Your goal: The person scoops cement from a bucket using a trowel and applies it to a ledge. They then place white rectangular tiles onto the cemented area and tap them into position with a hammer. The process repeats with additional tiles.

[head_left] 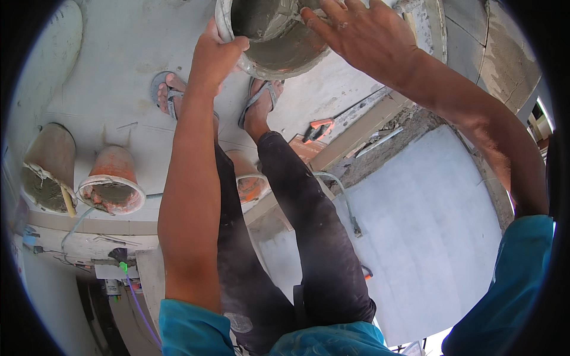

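Left hand (217, 57) grips the pale round plastic bucket (285, 70) at its eight o'clock, probably steadying it; right hand (371, 34): grasp unclear.

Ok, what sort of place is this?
Probably a building or renovation site: the left hand grips a pale bucket of grey, mortar-like mix; a smeared orange bucket and an orange-handled tool are nearby.

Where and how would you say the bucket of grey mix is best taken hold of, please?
Probably by the rim of the bucket, coming from the left: its round open mouth faces the camera, offering an edge to clasp. The left grip holds there; the right grip is at the right side.
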Demonstrator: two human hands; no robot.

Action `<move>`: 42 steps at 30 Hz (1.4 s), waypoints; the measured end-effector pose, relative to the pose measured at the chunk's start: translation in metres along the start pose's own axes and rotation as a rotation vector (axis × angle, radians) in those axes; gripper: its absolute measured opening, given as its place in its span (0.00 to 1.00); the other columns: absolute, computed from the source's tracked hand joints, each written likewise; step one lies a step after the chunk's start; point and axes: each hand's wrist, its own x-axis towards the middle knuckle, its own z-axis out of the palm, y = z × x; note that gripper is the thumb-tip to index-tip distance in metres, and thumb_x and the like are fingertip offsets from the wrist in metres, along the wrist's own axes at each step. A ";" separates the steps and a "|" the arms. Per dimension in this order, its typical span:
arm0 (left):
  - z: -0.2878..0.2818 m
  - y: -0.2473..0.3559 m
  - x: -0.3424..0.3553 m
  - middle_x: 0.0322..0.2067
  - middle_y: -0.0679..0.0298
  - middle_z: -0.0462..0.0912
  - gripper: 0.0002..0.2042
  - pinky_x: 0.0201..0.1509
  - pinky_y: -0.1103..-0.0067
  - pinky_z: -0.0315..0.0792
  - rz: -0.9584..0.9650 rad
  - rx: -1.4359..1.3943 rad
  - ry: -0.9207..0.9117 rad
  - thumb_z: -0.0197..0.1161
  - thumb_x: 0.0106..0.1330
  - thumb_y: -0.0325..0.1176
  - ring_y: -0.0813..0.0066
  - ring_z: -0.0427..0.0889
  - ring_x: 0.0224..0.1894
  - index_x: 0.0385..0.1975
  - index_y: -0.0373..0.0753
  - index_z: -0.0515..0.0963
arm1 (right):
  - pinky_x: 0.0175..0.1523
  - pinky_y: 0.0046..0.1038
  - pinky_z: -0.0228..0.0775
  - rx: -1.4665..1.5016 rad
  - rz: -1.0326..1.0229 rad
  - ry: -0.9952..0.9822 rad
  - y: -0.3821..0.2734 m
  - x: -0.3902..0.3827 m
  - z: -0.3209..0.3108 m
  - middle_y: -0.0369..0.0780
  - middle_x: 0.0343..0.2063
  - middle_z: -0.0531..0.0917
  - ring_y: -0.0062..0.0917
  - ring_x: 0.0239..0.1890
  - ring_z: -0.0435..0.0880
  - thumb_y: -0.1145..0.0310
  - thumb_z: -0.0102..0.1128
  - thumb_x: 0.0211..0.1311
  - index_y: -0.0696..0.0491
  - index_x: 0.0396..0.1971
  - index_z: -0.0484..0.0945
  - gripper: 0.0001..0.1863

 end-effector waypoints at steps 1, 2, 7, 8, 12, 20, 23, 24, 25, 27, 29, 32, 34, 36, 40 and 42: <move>-0.001 -0.003 -0.002 0.43 0.59 0.84 0.25 0.43 0.72 0.79 0.033 0.023 0.069 0.63 0.60 0.28 0.72 0.83 0.44 0.60 0.36 0.73 | 0.31 0.31 0.79 -0.040 -0.003 0.056 0.010 -0.003 -0.005 0.41 0.36 0.85 0.31 0.29 0.87 0.67 0.58 0.62 0.53 0.49 0.80 0.16; 0.023 0.000 0.006 0.42 0.60 0.84 0.24 0.43 0.73 0.78 0.102 0.009 0.051 0.63 0.60 0.27 0.72 0.83 0.43 0.58 0.35 0.74 | 0.32 0.34 0.79 0.037 0.164 -0.168 0.027 -0.013 -0.022 0.44 0.37 0.85 0.33 0.31 0.88 0.66 0.56 0.66 0.52 0.54 0.76 0.18; 0.051 0.006 -0.002 0.42 0.61 0.85 0.20 0.43 0.79 0.75 0.290 0.034 0.223 0.61 0.59 0.25 0.76 0.82 0.41 0.53 0.32 0.78 | 0.20 0.26 0.76 0.492 0.560 0.104 -0.008 -0.031 0.117 0.40 0.23 0.81 0.24 0.16 0.81 0.47 0.56 0.73 0.58 0.50 0.78 0.26; 0.049 0.012 -0.008 0.41 0.61 0.85 0.20 0.43 0.79 0.75 0.256 -0.022 0.221 0.61 0.59 0.24 0.76 0.82 0.41 0.54 0.32 0.77 | 0.27 0.36 0.79 0.776 0.753 -0.050 -0.028 -0.034 0.104 0.42 0.22 0.84 0.31 0.25 0.86 0.49 0.52 0.72 0.55 0.52 0.78 0.24; 0.033 0.015 -0.056 0.46 0.60 0.83 0.25 0.49 0.80 0.73 0.199 -0.138 0.210 0.58 0.58 0.20 0.75 0.81 0.44 0.59 0.30 0.73 | 0.24 0.32 0.73 1.610 1.032 -0.457 -0.064 -0.047 0.000 0.39 0.19 0.76 0.25 0.17 0.79 0.47 0.51 0.72 0.51 0.58 0.76 0.26; -0.011 0.061 -0.190 0.54 0.56 0.79 0.29 0.58 0.79 0.71 0.262 -0.207 0.177 0.55 0.57 0.15 0.73 0.79 0.52 0.63 0.29 0.68 | 0.34 0.34 0.79 0.778 0.588 -0.345 -0.010 -0.056 -0.150 0.46 0.24 0.85 0.34 0.31 0.88 0.58 0.60 0.69 0.47 0.43 0.86 0.12; -0.035 0.134 -0.235 0.53 0.56 0.80 0.29 0.58 0.79 0.71 0.235 -0.222 0.111 0.55 0.56 0.15 0.73 0.80 0.52 0.63 0.29 0.69 | 0.35 0.34 0.82 0.620 0.345 -0.314 -0.050 -0.060 -0.241 0.47 0.31 0.87 0.36 0.34 0.89 0.68 0.59 0.65 0.52 0.53 0.81 0.17; -0.046 0.161 -0.257 0.53 0.56 0.80 0.29 0.58 0.79 0.71 0.208 -0.242 0.095 0.55 0.56 0.15 0.73 0.80 0.52 0.63 0.29 0.69 | 0.35 0.35 0.82 0.608 0.284 -0.289 -0.068 -0.072 -0.259 0.47 0.32 0.87 0.37 0.33 0.89 0.69 0.58 0.65 0.53 0.56 0.79 0.19; -0.055 0.177 -0.275 0.53 0.56 0.81 0.29 0.58 0.79 0.71 0.239 -0.235 0.114 0.55 0.56 0.16 0.73 0.80 0.52 0.62 0.29 0.70 | 0.35 0.35 0.82 0.574 0.227 -0.260 -0.071 -0.082 -0.283 0.47 0.34 0.87 0.38 0.33 0.89 0.69 0.57 0.65 0.54 0.59 0.76 0.22; -0.076 0.198 -0.312 0.52 0.56 0.81 0.28 0.58 0.78 0.72 0.301 -0.229 0.163 0.55 0.56 0.16 0.73 0.80 0.52 0.62 0.29 0.71 | 0.34 0.36 0.82 0.558 0.235 -0.335 -0.054 -0.107 -0.346 0.47 0.37 0.86 0.38 0.31 0.89 0.68 0.55 0.67 0.52 0.64 0.72 0.25; -0.091 0.216 -0.351 0.54 0.57 0.79 0.29 0.58 0.78 0.71 0.318 -0.233 0.169 0.55 0.57 0.16 0.73 0.79 0.52 0.63 0.28 0.68 | 0.33 0.37 0.82 0.483 0.327 -0.281 -0.040 -0.134 -0.399 0.47 0.37 0.86 0.38 0.30 0.89 0.66 0.54 0.69 0.51 0.67 0.69 0.26; -0.095 0.239 -0.408 0.53 0.57 0.80 0.28 0.57 0.78 0.72 0.418 -0.183 0.193 0.56 0.56 0.17 0.74 0.79 0.51 0.62 0.27 0.69 | 0.32 0.38 0.82 0.403 0.514 -0.128 -0.017 -0.164 -0.455 0.47 0.33 0.86 0.40 0.28 0.89 0.64 0.51 0.72 0.51 0.67 0.68 0.25; -0.105 0.262 -0.445 0.52 0.56 0.81 0.28 0.55 0.79 0.72 0.521 -0.144 0.234 0.56 0.57 0.18 0.75 0.80 0.49 0.62 0.27 0.70 | 0.32 0.40 0.82 0.525 0.529 -0.199 -0.020 -0.153 -0.461 0.47 0.30 0.86 0.41 0.28 0.88 0.62 0.50 0.73 0.51 0.66 0.67 0.24; -0.112 0.287 -0.464 0.51 0.56 0.82 0.28 0.54 0.79 0.73 0.591 -0.257 0.249 0.57 0.57 0.18 0.75 0.80 0.48 0.62 0.27 0.70 | 0.32 0.42 0.81 0.481 0.549 -0.113 -0.064 -0.160 -0.480 0.45 0.26 0.86 0.43 0.28 0.88 0.58 0.48 0.75 0.50 0.65 0.68 0.23; -0.140 0.300 -0.508 0.50 0.57 0.81 0.27 0.52 0.79 0.73 0.555 -0.461 0.315 0.55 0.56 0.15 0.75 0.80 0.47 0.61 0.28 0.70 | 0.31 0.40 0.81 0.476 0.290 -0.193 -0.076 -0.160 -0.552 0.44 0.28 0.87 0.40 0.28 0.89 0.56 0.50 0.74 0.50 0.61 0.72 0.22; -0.147 0.303 -0.520 0.50 0.57 0.80 0.28 0.52 0.80 0.73 0.584 -0.485 0.354 0.55 0.56 0.14 0.76 0.79 0.46 0.61 0.28 0.69 | 0.31 0.39 0.81 0.350 0.243 -0.153 -0.060 -0.173 -0.601 0.43 0.28 0.88 0.39 0.29 0.89 0.56 0.51 0.73 0.50 0.58 0.75 0.20</move>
